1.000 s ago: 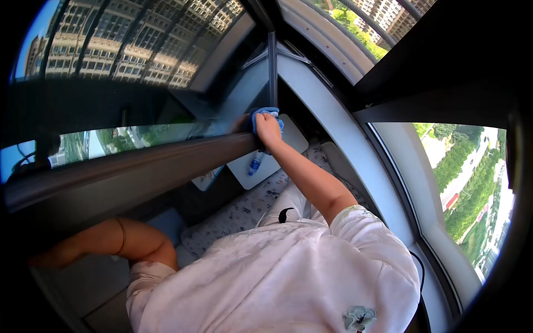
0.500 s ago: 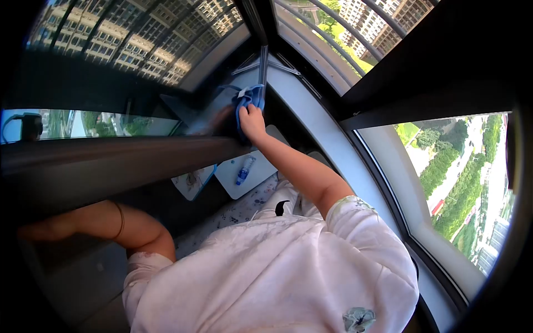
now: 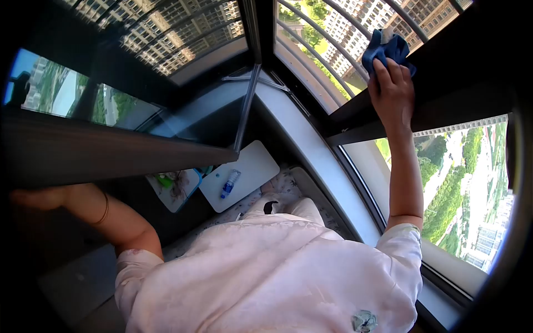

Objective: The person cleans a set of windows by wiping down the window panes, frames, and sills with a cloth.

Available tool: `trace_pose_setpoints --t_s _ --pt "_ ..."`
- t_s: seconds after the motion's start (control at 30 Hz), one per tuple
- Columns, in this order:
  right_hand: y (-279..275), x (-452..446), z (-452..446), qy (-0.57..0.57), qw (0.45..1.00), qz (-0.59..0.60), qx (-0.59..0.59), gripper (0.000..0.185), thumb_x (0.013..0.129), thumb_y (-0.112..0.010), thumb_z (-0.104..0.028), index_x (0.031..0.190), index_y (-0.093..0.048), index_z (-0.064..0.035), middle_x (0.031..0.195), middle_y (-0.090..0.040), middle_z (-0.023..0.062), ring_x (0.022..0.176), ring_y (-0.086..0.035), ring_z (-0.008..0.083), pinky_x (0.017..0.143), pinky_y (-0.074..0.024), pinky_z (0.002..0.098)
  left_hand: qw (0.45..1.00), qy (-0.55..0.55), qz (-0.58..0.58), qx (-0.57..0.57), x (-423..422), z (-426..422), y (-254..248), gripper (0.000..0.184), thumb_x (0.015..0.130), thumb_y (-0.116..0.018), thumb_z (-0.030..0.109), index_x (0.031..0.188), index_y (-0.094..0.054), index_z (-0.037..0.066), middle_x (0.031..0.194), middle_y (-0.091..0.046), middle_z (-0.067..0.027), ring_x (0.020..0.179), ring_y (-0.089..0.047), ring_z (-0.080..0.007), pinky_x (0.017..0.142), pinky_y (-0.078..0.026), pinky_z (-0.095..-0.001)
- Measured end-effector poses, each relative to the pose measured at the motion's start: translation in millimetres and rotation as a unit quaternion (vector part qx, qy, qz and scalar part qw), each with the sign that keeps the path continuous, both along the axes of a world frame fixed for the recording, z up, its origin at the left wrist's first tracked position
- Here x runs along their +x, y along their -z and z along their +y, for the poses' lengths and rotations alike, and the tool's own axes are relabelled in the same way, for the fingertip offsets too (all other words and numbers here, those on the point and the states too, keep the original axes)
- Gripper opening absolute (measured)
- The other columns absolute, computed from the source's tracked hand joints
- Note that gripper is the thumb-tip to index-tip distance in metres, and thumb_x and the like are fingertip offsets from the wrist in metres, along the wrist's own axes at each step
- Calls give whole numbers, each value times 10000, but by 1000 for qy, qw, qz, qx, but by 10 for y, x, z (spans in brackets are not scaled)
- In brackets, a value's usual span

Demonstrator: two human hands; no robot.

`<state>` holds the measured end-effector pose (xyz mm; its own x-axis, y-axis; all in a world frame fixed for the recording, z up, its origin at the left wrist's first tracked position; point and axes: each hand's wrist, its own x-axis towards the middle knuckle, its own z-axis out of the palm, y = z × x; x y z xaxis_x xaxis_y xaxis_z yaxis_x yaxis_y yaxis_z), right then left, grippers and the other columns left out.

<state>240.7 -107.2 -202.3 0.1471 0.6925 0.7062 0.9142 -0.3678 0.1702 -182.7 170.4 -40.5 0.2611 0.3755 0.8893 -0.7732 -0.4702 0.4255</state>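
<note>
Grips blue cloth in right hand, well apart from left hand, at the edge of the dark window frame. Looks light, soft, limp; best bunched by the middle. Cannot tell left hand's hold.

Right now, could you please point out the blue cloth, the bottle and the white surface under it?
Blue cloth [image 3: 387, 49], head view: its crumpled middle.
Bottle [image 3: 230, 184], head view: middle of its body.
White surface [image 3: 255, 165], head view: bare part beside the bottle.
</note>
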Motion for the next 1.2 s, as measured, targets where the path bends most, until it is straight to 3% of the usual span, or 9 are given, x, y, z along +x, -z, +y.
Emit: trace_pose_setpoints --t_s 0.03,0.17,0.2,0.43,0.6,0.7,0.83,1.1,1.2 --pt "-20 49 -71 -9 1000 -23 -16 259 753 -669 -108 1010 -641 -105 997 -599 61 862 -569 255 692 -489 372 996 76 -19 -31 -58 75 8 643 982 -361 479 1460 -286 55 1500 -280 -160 1362 -318 -296 1142 -220 -425" --pt "111 67 -177 1 982 -109 -156 243 789 -654 -163 1024 -632 -101 1059 -598 80 923 -572 265 730 -491 383 967 -229 79 83 -337 456 63 687 961 -361 547 1452 -313 69 1498 -290 -148 1347 -343 -294 1121 -272 -440" --pt "126 64 -174 8 981 -112 -156 224 804 -638 -174 1018 -630 -106 1065 -593 70 945 -562 261 725 -484 378 975 -219 23 -37 -400 486 95 697 963 -342 552 1452 -306 56 1489 -302 -156 1337 -358 -293 1112 -293 -442" --pt "167 71 -169 2 978 -116 -173 234 811 -633 -179 1031 -613 -101 1068 -593 63 947 -558 268 733 -482 390 945 -314 65 61 -429 740 108 703 968 -315 547 1449 -295 36 1481 -309 -163 1320 -383 -291 1105 -320 -446" --pt "147 55 -168 0 973 -127 -193 220 819 -623 -179 1023 -616 -96 1064 -598 66 935 -564 264 729 -486 387 966 -220 56 127 -383 808 111 685 983 -313 508 1455 -252 15 1485 -275 -186 1298 -408 -311 1106 -328 -457" --pt "172 96 -176 0 972 -127 -198 214 824 -618 -179 1020 -617 -94 1059 -604 69 928 -567 265 727 -489 387 966 -241 7 92 -287 778 178 645 970 -342 520 1381 -412 28 1400 -423 -181 1239 -475 -307 1051 -380 -464" --pt "189 102 -164 -9 970 -165 -178 217 813 -610 -195 1012 -624 -108 1025 -596 37 874 -561 227 693 -479 361 914 -346 -7 -213 -331 572 191 633 980 -308 479 1336 -414 -33 1400 -417 -162 1269 -420 -267 1070 -332 -374" --pt "184 73 -144 -17 986 -99 -132 208 812 -609 -168 1004 -630 -91 1008 -607 54 866 -572 242 720 -495 370 902 -347 22 -254 -314 354 195 671 956 -351 564 1388 -372 52 1395 -436 -127 1281 -417 -282 1069 -334 -415" --pt "194 74 -17 -41 994 -35 -94 204 793 -623 -155 981 -641 -77 972 -630 90 871 -601 270 749 -503 379 957 -289 6 0 -563 258 432 774 898 -471 579 1405 -316 15 1374 -445 -134 1274 -415 -300 1061 -350 -395"
